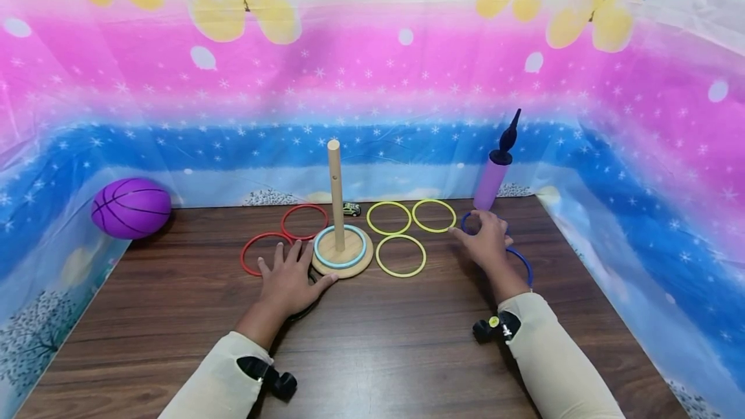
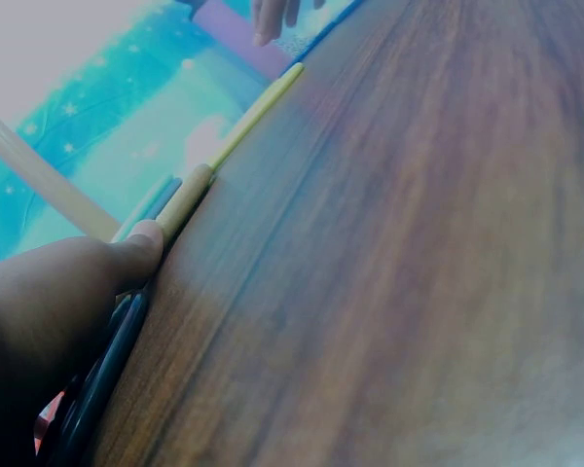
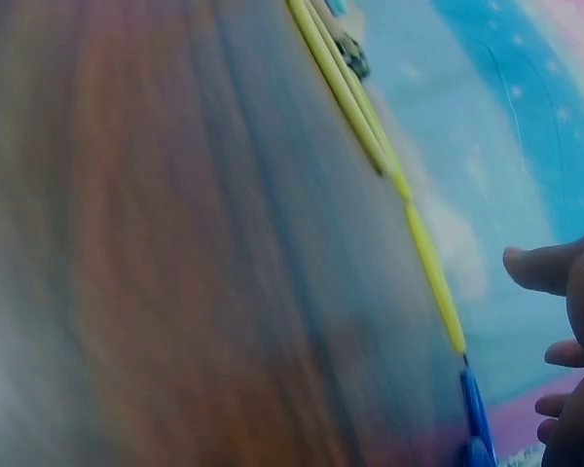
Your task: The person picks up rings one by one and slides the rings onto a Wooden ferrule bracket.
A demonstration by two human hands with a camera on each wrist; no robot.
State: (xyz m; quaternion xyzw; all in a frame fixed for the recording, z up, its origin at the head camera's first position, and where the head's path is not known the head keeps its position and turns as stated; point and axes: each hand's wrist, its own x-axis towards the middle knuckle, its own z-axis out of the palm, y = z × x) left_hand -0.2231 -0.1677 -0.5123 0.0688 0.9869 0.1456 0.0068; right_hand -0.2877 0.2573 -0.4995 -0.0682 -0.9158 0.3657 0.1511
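Observation:
A wooden peg [image 1: 336, 193] stands upright on a round base [image 1: 368, 265], with a light blue ring [image 1: 340, 266] lying around it. My left hand [image 1: 288, 283] has its fingers spread beside the base; its thumb [image 2: 141, 251] touches the base edge in the left wrist view. Partly hidden under that palm is a dark ring [image 2: 102, 379]. My right hand [image 1: 491, 247] hovers over blue rings [image 1: 528, 267], fingers loosely bent, holding nothing. In the right wrist view its thumb [image 3: 545, 268] is apart from the fingers and the blue rings lie below.
Two red rings [image 1: 264, 234] lie left of the peg, three yellow rings [image 1: 401, 275] right of it. A toy car [image 1: 352, 209] sits behind. A purple ball [image 1: 131, 208] is at the far left, a purple hand pump [image 1: 490, 183] at the back right. Printed cloth [image 1: 378, 147] encloses the table.

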